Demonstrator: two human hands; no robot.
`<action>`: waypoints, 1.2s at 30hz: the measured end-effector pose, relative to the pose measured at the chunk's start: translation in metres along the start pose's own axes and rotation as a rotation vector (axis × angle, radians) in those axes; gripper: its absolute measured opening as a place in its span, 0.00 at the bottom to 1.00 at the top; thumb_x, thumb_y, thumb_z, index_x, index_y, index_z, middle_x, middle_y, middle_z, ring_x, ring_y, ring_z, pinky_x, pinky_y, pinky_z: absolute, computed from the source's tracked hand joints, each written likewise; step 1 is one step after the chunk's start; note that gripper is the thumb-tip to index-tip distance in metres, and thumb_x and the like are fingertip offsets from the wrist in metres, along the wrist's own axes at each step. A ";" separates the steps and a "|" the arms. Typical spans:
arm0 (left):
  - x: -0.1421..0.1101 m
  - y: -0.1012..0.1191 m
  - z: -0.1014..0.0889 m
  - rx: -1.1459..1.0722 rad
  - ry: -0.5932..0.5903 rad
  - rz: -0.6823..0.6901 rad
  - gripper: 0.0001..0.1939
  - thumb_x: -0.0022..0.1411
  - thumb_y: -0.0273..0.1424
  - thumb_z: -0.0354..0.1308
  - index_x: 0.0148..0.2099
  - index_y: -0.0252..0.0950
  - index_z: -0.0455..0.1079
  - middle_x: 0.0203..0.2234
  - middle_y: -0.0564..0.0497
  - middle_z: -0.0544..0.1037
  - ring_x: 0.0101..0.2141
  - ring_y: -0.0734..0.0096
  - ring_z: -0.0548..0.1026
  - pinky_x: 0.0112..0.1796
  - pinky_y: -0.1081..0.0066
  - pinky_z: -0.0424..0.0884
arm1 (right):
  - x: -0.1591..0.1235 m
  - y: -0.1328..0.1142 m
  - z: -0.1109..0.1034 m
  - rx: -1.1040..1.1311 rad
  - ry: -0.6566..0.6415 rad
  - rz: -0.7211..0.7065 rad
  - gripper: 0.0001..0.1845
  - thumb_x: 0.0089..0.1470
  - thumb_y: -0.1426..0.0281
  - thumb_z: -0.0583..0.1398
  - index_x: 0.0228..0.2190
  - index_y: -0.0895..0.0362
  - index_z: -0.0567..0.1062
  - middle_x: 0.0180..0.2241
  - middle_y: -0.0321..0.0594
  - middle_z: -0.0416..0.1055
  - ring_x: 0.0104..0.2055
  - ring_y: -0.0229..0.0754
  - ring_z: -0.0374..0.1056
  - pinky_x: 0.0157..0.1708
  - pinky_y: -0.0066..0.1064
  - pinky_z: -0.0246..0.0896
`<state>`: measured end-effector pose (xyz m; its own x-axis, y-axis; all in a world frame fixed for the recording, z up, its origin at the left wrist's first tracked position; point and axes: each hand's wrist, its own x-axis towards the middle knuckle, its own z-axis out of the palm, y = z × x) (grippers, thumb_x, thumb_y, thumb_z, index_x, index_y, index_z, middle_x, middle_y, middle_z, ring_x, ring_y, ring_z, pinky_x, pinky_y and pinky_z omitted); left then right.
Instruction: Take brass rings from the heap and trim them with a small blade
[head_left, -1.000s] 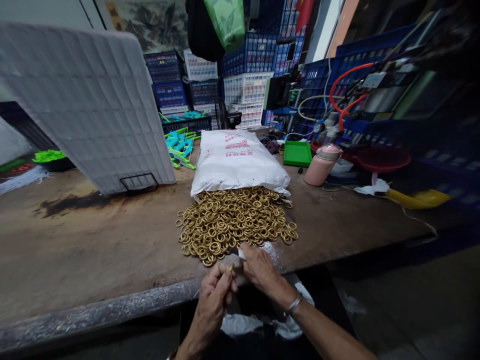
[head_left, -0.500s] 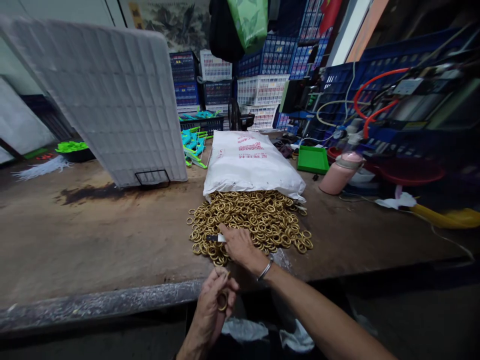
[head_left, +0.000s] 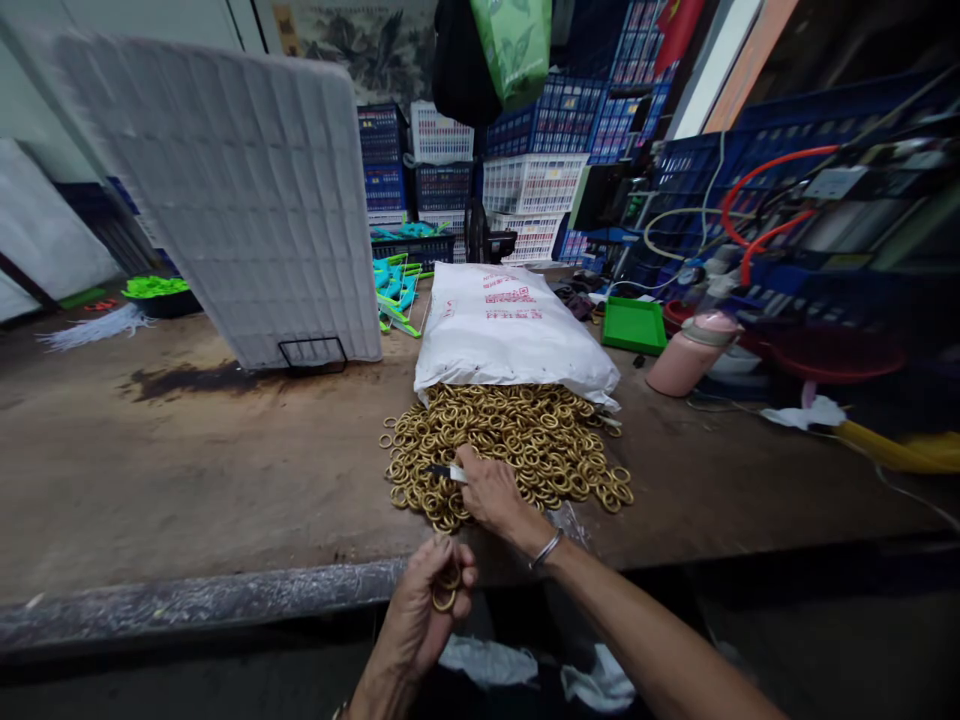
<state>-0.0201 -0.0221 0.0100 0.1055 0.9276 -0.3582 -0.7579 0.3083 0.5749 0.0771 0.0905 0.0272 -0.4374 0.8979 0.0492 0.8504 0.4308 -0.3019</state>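
Observation:
My left hand (head_left: 420, 605) is just off the table's front edge, its fingers pinched round a couple of gold rings (head_left: 444, 600). To its upper right, my right hand (head_left: 493, 495) is closed on a small knife-like tool (head_left: 456, 473) with a dark tip and a white part. The dark tip points left, over the loose heap of gold rings (head_left: 525, 440). These rings spread on the table below the mouth of a white sack (head_left: 510, 335) with red print. My right fingers partly hide the tool, so its full shape cannot be made out.
A tall white padded panel (head_left: 225, 200) stands on the wooden table (head_left: 187, 480) at the left. Teal and green pieces (head_left: 395, 290) lie behind it. Toward the right are a green tray (head_left: 634, 325), a pink bottle (head_left: 690, 355) and red hoses (head_left: 776, 165). Stacked crates (head_left: 534, 185) fill the back.
The view has shifted slightly, moving the scene a little to the right. The rings in my left hand have turned and hang more visibly below the fingertips. My right hand keeps hold of the tool.

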 end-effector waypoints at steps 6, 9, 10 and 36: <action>0.010 0.002 0.006 0.185 0.116 0.198 0.16 0.49 0.36 0.61 0.38 0.36 0.62 0.19 0.57 0.67 0.18 0.80 0.65 0.14 0.83 0.56 | -0.025 0.009 -0.004 0.762 0.079 0.041 0.05 0.51 0.68 0.50 0.25 0.56 0.61 0.19 0.30 0.61 0.21 0.33 0.57 0.24 0.23 0.51; 0.015 -0.001 0.008 0.333 0.138 0.253 0.18 0.50 0.39 0.60 0.41 0.37 0.62 0.18 0.59 0.66 0.15 0.82 0.61 0.13 0.83 0.54 | -0.042 0.009 -0.002 1.048 -0.008 0.081 0.07 0.50 0.65 0.51 0.25 0.55 0.60 0.17 0.27 0.57 0.19 0.31 0.54 0.22 0.22 0.51; 0.016 -0.003 0.009 0.373 0.135 0.251 0.18 0.50 0.39 0.60 0.40 0.36 0.63 0.17 0.59 0.66 0.14 0.83 0.60 0.13 0.83 0.53 | -0.047 0.009 -0.001 1.100 -0.022 0.089 0.07 0.50 0.65 0.51 0.26 0.55 0.60 0.17 0.27 0.57 0.19 0.31 0.54 0.22 0.22 0.51; 0.020 -0.013 0.033 0.524 -0.040 0.110 0.17 0.52 0.44 0.55 0.26 0.34 0.62 0.17 0.58 0.65 0.13 0.86 0.52 0.14 0.81 0.47 | -0.066 0.026 0.001 1.136 -0.023 0.164 0.17 0.53 0.62 0.49 0.19 0.57 0.63 0.15 0.31 0.63 0.19 0.31 0.58 0.23 0.22 0.52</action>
<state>0.0135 -0.0010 0.0195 0.0758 0.9646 -0.2527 -0.3438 0.2631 0.9014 0.1276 0.0419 0.0156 -0.3608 0.9288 -0.0845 0.1483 -0.0323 -0.9884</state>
